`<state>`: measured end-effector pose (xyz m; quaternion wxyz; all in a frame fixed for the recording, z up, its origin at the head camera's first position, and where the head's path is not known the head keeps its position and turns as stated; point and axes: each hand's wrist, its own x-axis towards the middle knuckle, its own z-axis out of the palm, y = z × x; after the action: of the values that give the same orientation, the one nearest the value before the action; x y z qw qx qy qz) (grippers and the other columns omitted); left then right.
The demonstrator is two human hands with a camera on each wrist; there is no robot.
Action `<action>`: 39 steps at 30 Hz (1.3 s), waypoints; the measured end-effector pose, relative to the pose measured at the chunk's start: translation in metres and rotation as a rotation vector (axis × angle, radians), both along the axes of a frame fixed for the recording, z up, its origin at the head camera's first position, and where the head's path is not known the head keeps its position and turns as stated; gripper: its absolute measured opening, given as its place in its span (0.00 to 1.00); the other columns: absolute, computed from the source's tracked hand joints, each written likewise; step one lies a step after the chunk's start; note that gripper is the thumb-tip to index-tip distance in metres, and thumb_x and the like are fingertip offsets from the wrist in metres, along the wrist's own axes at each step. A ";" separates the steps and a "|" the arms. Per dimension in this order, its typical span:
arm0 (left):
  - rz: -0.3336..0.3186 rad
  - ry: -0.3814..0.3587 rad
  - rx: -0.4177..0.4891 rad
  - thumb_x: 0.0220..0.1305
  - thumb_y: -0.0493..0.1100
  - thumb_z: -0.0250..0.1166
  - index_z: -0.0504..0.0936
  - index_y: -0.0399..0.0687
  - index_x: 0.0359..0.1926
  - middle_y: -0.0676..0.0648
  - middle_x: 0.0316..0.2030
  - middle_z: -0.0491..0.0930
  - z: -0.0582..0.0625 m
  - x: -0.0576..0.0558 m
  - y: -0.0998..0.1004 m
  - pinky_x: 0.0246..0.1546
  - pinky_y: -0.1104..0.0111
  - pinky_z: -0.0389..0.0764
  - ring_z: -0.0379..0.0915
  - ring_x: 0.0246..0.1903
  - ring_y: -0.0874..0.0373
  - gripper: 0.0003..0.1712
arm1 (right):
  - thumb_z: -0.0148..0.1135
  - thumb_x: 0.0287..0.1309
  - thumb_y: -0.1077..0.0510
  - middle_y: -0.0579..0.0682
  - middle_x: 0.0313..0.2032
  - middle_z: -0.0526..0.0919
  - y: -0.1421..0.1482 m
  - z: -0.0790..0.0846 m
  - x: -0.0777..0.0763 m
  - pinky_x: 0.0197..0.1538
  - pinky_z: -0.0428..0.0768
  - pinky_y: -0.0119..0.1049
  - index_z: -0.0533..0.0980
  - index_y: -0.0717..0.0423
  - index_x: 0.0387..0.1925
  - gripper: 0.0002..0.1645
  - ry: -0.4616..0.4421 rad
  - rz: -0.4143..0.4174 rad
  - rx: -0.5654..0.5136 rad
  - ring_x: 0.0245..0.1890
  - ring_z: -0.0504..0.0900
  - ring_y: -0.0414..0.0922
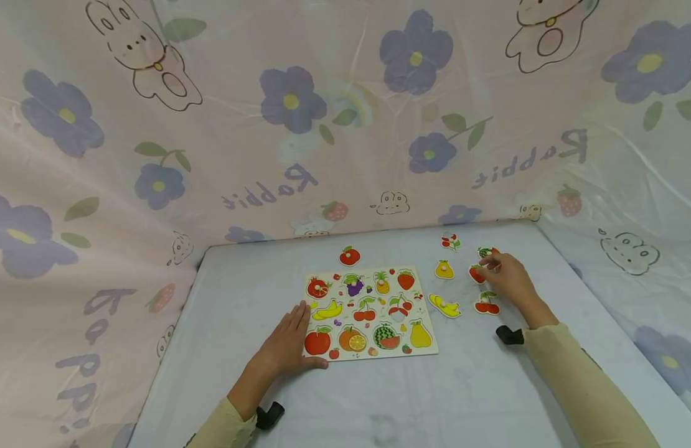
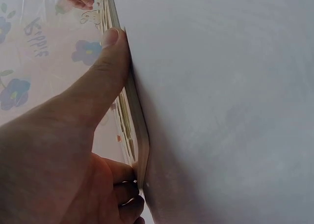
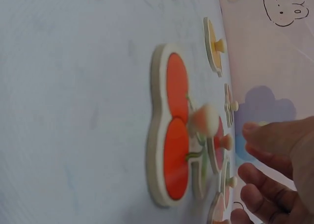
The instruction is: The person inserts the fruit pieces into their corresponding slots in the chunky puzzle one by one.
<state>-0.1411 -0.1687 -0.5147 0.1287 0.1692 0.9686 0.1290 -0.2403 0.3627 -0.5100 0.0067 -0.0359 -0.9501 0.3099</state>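
Note:
A fruit puzzle board (image 1: 379, 358) lies on the table. My left hand (image 1: 286, 339) rests at its front left corner, fingers along the left side and thumb (image 2: 114, 54) along the front edge. My right hand (image 1: 508, 280) is over the loose knobbed pieces at the right, fingers loosely bent and nothing between them. Closest to its fingertips are the strawberry piece (image 1: 477, 274) and the watermelon piece (image 1: 485, 252), partly covered in the head view. The cherry piece (image 1: 487, 303) lies nearer me, its knob (image 3: 205, 120) large in the right wrist view.
Between board and right hand lie a banana piece (image 1: 444, 305), a pear piece (image 1: 444, 269) and a small red fruit piece (image 1: 450, 242). A round red fruit piece (image 1: 350, 256) sits behind the board. A patterned curtain (image 1: 345, 155) stands around the table (image 1: 435, 404).

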 end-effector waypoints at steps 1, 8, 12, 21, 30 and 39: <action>0.000 -0.001 -0.004 0.51 0.71 0.81 0.51 0.35 0.85 0.36 0.85 0.50 0.000 0.000 0.000 0.83 0.49 0.54 0.46 0.84 0.40 0.76 | 0.65 0.75 0.53 0.67 0.52 0.78 0.001 -0.001 -0.001 0.51 0.80 0.58 0.79 0.65 0.57 0.20 -0.005 -0.001 0.003 0.50 0.75 0.62; -0.004 0.000 -0.003 0.51 0.70 0.81 0.51 0.35 0.85 0.36 0.85 0.51 -0.001 0.000 0.000 0.83 0.49 0.54 0.46 0.84 0.40 0.76 | 0.66 0.74 0.53 0.67 0.50 0.79 0.005 -0.002 -0.003 0.52 0.79 0.60 0.80 0.65 0.53 0.18 -0.048 -0.003 0.006 0.48 0.76 0.62; -0.004 -0.002 0.000 0.51 0.70 0.81 0.51 0.35 0.85 0.36 0.85 0.50 -0.001 0.001 0.000 0.83 0.48 0.54 0.46 0.84 0.40 0.76 | 0.66 0.75 0.54 0.67 0.49 0.80 0.006 -0.004 -0.003 0.52 0.79 0.60 0.80 0.65 0.52 0.18 -0.070 0.007 0.015 0.47 0.76 0.62; 0.000 0.001 -0.012 0.52 0.70 0.81 0.50 0.36 0.85 0.37 0.85 0.50 0.000 0.001 0.001 0.83 0.49 0.53 0.45 0.84 0.41 0.76 | 0.66 0.75 0.54 0.66 0.47 0.80 0.006 -0.010 -0.005 0.50 0.79 0.58 0.80 0.66 0.51 0.17 -0.051 0.011 0.036 0.45 0.77 0.60; 0.005 -0.002 -0.011 0.52 0.70 0.81 0.51 0.36 0.85 0.37 0.85 0.50 0.001 0.000 0.002 0.83 0.49 0.53 0.45 0.84 0.40 0.76 | 0.67 0.74 0.55 0.63 0.43 0.81 0.002 -0.009 -0.009 0.45 0.78 0.48 0.80 0.66 0.49 0.16 -0.060 0.020 0.038 0.42 0.76 0.56; 0.004 -0.004 0.008 0.52 0.69 0.82 0.52 0.34 0.84 0.36 0.84 0.51 0.006 0.002 0.003 0.83 0.48 0.54 0.46 0.84 0.39 0.75 | 0.68 0.73 0.55 0.63 0.44 0.82 -0.007 -0.006 -0.009 0.43 0.78 0.47 0.81 0.66 0.49 0.16 -0.042 0.031 0.039 0.42 0.77 0.57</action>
<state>-0.1390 -0.1658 -0.5085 0.1295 0.1677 0.9682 0.1332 -0.2491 0.3552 -0.5160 -0.0176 -0.0277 -0.9563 0.2906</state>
